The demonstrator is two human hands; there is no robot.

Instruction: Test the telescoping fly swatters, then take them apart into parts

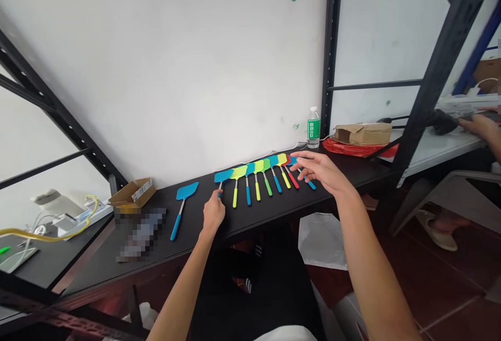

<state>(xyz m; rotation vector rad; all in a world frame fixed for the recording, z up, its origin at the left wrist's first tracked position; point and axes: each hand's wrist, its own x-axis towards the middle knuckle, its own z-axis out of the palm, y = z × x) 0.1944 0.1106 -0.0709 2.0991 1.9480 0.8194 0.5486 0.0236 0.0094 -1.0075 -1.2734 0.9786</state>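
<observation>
Water bottle (313, 127) — green label (313, 133), white characters

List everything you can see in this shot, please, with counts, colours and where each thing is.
Fly swatters: about nine, blue, yellow, green and red, in a row on the black shelf
Lone fly swatter: one, blue, left of the row
Water bottle: one, green label, behind the row's right end
Cardboard box: one, brown, open, shelf's left end
Paper bag: one, brown, on red plastic
Plastic bag: one, white, on the floor
Blurred item: one, unreadable, on the shelf
Co-worker's hand: one, far right
Left hand: at the row's leftmost swatter
Right hand: open, over the row's right end
</observation>
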